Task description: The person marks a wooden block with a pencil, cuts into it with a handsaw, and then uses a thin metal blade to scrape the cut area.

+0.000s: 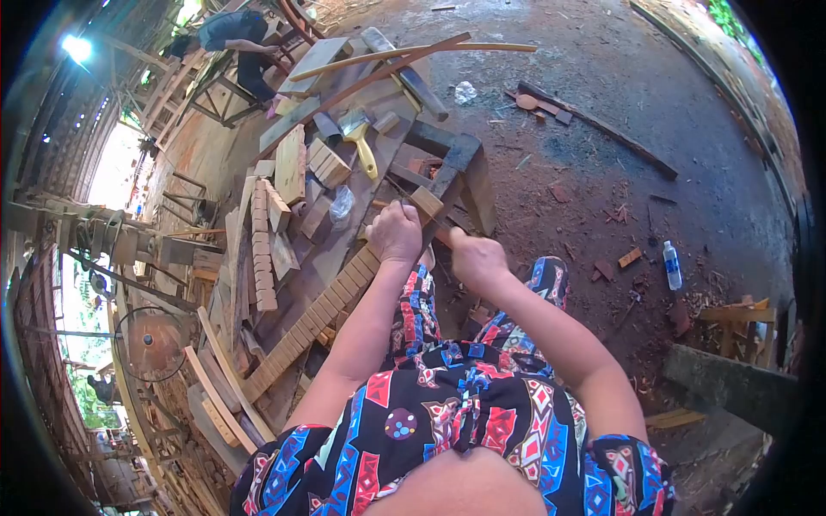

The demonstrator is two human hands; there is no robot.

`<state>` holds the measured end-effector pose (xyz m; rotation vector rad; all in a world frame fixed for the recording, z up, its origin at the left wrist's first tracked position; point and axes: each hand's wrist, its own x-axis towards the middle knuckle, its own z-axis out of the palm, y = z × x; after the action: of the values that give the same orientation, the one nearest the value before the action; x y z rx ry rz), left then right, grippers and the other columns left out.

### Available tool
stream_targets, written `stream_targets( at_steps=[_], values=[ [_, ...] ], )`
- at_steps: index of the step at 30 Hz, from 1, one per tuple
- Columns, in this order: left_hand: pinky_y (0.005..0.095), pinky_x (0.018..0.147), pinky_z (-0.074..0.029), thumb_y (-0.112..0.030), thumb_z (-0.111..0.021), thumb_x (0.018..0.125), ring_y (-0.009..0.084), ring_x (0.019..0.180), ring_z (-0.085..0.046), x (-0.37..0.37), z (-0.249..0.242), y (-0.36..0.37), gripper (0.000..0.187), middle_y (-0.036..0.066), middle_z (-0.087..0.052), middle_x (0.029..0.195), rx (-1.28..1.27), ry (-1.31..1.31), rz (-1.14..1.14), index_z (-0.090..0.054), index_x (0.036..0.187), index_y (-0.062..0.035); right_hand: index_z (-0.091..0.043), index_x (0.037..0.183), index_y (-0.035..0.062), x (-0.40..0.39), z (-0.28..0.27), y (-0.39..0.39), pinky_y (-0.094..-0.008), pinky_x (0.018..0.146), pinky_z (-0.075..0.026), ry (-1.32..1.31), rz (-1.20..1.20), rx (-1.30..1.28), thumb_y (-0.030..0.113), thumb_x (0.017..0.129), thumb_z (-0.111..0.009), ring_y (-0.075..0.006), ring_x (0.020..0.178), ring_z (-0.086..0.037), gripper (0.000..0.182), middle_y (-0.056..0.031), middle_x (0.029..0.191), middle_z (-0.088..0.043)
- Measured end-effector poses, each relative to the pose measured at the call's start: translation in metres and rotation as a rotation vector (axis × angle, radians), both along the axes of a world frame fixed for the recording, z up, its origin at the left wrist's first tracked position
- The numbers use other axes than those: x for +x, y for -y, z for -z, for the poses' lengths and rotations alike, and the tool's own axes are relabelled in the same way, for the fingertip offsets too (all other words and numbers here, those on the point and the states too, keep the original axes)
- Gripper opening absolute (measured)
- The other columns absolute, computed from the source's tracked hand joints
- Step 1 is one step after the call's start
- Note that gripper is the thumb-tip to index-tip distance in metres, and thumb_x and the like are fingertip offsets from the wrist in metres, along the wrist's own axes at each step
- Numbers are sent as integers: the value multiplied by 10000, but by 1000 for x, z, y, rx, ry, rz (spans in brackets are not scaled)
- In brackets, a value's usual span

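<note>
My left hand (395, 232) is closed near the end of a long strip of wood (318, 316) marked with cross lines, close to a small wood block (426, 203). What its fingers grip is hidden. To the right, my right hand (478, 260) is a fist round something thin near the block; I cannot make out what it is. A dark wooden stand (463, 153) is just beyond both hands. A brush with a yellow handle (366, 155) lies among wood blocks (327, 163) on the bench.
Notched wood strips (261, 245) and long slats (413, 53) lie on the left and far side. A bottle (672, 265), a dark beam (602, 129) and shavings lie on the ground to the right. Another person (245, 43) is at the upper left.
</note>
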<state>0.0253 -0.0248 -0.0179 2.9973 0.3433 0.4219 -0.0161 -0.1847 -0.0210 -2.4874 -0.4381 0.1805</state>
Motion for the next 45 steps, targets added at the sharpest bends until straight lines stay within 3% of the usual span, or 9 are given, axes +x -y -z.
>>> stream_targets(
  at_steps=[11,16,19,22,24,28,30,39,45],
  values=[
    [489,704,-466,-291,-433,869,335,754,-649,-1,2,0,301,147,-670,800,-8,44,10,-616,803,-60,-501,912,34,-25,-5,25,-458,634,-515,-52,-3,-50,79,781,-516,-362,726,-666,140,-220,741,-652],
    [484,730,-449,-299,-428,876,329,797,-641,0,-4,0,301,153,-669,849,37,-73,-43,-616,854,-66,-503,876,28,19,1,-17,-479,642,-508,80,-12,72,110,798,-534,-382,735,-658,117,-218,741,-648],
    [481,728,-448,-315,-413,892,339,784,-644,0,-4,2,322,154,-668,828,4,-10,-25,-619,861,-69,-508,866,30,22,-2,-9,-485,644,-504,23,11,66,171,821,-569,-387,739,-653,159,-218,747,-645],
    [490,725,-438,-305,-413,910,364,756,-639,1,-3,0,277,170,-661,795,-75,6,-32,-557,900,-69,-501,857,36,14,-25,-1,-484,627,-503,68,76,221,247,843,-586,-388,710,-647,228,-215,712,-635],
    [493,728,-433,-297,-414,915,369,750,-637,-2,-4,-1,256,174,-659,786,-99,17,-47,-527,917,-68,-497,863,53,4,-47,9,-516,594,-459,108,117,288,258,911,-506,-418,678,-610,211,-221,668,-604],
    [501,723,-425,-254,-406,912,376,755,-634,-1,-4,-1,199,189,-654,778,-170,37,-19,-458,969,-70,-492,860,53,-11,-28,12,-510,582,-465,103,80,178,256,914,-506,-400,663,-619,210,-207,653,-607],
    [502,721,-424,-243,-397,913,377,755,-635,-1,-3,-5,194,192,-653,774,-186,30,-20,-450,981,-69,-493,856,37,-15,-18,7,-473,595,-507,56,49,109,287,853,-575,-380,660,-645,263,-199,653,-624],
    [536,706,-462,-201,-399,871,423,753,-636,0,-3,-3,200,231,-654,792,-175,70,-54,-459,983,-46,-522,905,15,-5,-7,-2,-448,643,-526,-3,-11,27,248,855,-550,-353,719,-671,240,-203,723,-655],
    [542,720,-444,-190,-421,853,412,692,-632,2,-3,-2,212,238,-638,708,-121,81,-73,-446,974,-17,-535,911,16,-13,-10,-1,-441,677,-530,-43,-28,-3,197,868,-507,-351,777,-674,188,-218,773,-663]
  ],
)
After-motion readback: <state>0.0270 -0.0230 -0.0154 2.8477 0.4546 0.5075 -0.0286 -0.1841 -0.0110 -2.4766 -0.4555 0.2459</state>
